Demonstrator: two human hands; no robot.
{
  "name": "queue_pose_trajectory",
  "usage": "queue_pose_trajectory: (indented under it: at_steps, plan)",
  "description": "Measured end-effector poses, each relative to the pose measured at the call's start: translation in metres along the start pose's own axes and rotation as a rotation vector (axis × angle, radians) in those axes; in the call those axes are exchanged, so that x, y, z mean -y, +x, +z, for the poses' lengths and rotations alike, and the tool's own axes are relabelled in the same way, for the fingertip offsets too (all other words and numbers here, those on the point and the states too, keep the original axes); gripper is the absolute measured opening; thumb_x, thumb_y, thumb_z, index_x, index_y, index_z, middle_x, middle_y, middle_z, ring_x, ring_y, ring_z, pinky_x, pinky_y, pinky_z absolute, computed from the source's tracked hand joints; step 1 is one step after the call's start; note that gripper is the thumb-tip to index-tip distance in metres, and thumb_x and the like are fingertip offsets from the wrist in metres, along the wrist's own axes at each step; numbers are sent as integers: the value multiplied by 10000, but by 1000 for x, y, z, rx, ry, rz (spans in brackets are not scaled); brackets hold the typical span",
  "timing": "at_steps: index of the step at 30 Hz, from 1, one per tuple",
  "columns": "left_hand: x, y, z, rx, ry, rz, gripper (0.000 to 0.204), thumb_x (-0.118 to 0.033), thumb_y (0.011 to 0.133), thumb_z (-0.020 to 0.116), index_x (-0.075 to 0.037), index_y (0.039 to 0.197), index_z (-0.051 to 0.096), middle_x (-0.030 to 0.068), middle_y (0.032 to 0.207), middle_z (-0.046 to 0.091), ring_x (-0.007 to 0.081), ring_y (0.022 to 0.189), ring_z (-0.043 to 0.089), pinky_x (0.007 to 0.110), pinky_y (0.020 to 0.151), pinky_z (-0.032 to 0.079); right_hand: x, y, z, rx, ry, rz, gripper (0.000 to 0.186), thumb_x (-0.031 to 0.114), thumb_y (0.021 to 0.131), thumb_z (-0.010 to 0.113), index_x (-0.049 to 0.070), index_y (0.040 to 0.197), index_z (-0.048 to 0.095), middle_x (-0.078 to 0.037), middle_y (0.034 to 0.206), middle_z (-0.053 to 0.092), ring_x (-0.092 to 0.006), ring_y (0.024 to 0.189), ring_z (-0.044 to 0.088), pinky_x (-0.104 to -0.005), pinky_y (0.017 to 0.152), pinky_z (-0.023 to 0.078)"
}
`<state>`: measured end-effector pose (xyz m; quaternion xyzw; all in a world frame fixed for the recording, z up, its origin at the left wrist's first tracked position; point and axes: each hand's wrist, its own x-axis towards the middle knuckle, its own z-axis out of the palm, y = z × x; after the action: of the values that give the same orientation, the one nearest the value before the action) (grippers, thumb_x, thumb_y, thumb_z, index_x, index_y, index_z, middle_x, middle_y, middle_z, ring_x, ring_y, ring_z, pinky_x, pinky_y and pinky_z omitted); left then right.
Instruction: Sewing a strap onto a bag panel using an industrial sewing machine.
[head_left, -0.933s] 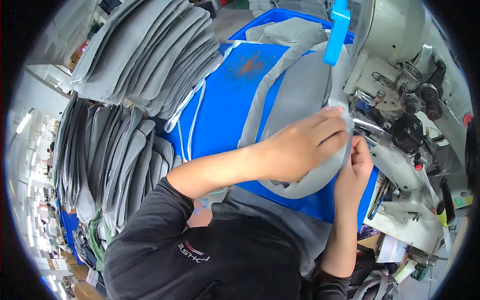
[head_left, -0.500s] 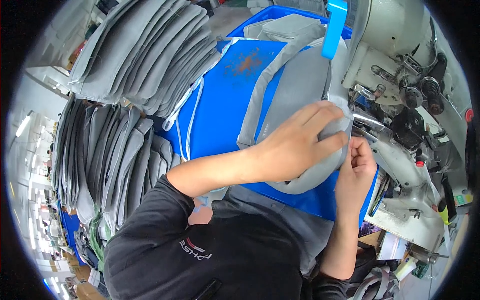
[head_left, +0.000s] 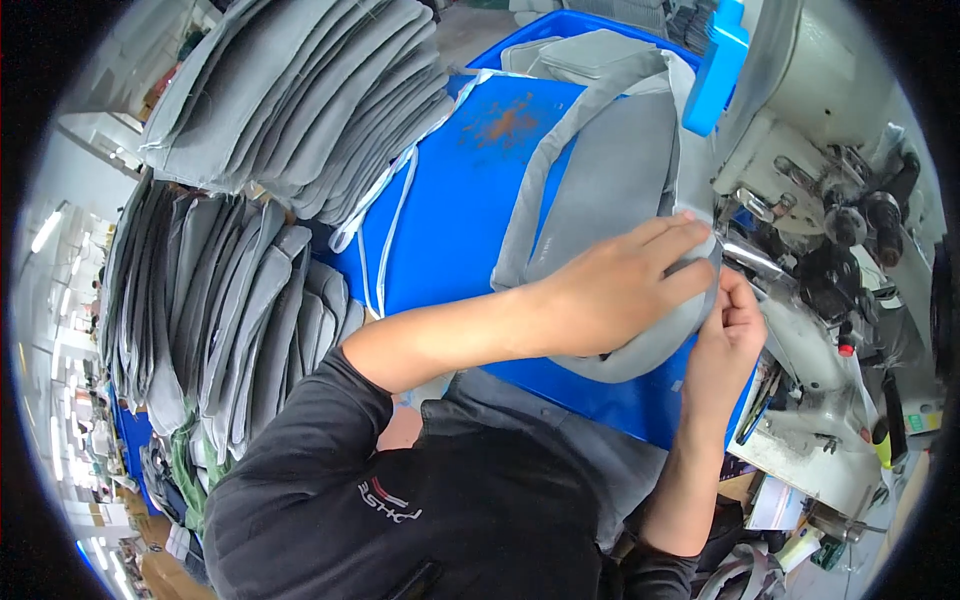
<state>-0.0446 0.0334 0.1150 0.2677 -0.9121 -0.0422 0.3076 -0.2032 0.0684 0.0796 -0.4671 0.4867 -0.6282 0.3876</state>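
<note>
A grey fabric bag panel (head_left: 612, 185) with a rounded end lies on the blue work surface, its edge up against the sewing machine (head_left: 765, 150). A long grey fabric strip (head_left: 532, 195) loops around its left side and top. My left hand (head_left: 605, 298) reaches across the panel, fingers bent and gripping its rounded edge near the machine's metal foot. Just below and to the right, my right hand (head_left: 730, 325) is closed, thumb and fingers pinching the panel's edge; the fingertips are partly hidden. The needle cannot be made out.
Tall stacks of grey fabric pieces (head_left: 290, 100) stand at the left, with more pieces (head_left: 200, 310) below. Behind the panel is a blue bin (head_left: 530, 32) holding grey pieces. A bright blue holder (head_left: 715, 75) hangs by the machine. Reddish-brown dust (head_left: 505, 120) marks the blue surface.
The view has shifted a little, so most things sit farther right. The panel seems slightly turned at the machine. Both hands keep their hold on its edge.
</note>
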Motion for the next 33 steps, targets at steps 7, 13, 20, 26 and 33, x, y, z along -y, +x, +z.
queue_pose_trajectory:
  at_steps: [7, 13, 20, 26, 33]
  plan:
    - [13, -1, -3, -43, -124, 4, 405, 5, 777, 610, -60, 1175, 570, 179, 1367, 497, 379, 1264, 509, 423, 991, 482, 4, 3, -1, -50, 32, 48, 157, 41, 1006, 520, -36, 1062, 645, -46, 875, 690, -51, 731, 622, -188, 644, 484]
    - [24, -4, -1, -63, -136, 12, 417, 0, 782, 609, -76, 1191, 592, 131, 1316, 541, 347, 1183, 568, 417, 961, 496, 17, 1, 6, -113, 121, 163, 185, 161, 1006, 580, 0, 934, 636, -12, 684, 614, -54, 506, 521, -213, 462, 442]
    - [26, 2, 0, -65, -84, 44, 424, -13, 779, 618, -71, 1198, 590, 125, 1304, 549, 339, 1157, 591, 403, 932, 519, 16, 7, 7, -79, -12, 87, 219, 184, 990, 618, 21, 846, 641, 31, 600, 568, -20, 484, 469, -187, 445, 360]
    - [35, 6, 5, -158, 47, 136, 336, -101, 821, 601, -80, 1157, 613, 110, 1296, 560, 315, 1136, 609, 372, 891, 538, 14, 9, 16, -156, -38, 60, 212, 167, 985, 625, 18, 835, 640, 42, 591, 564, -9, 469, 436, -180, 434, 323]
    - [40, -6, -13, -94, 188, 472, 280, -118, 806, 626, -115, 1085, 653, 61, 1122, 631, 239, 1026, 609, 319, 787, 514, 6, -1, 10, -167, 130, 97, 108, 95, 965, 631, 1, 919, 657, 13, 718, 635, -23, 611, 543, -189, 516, 405]
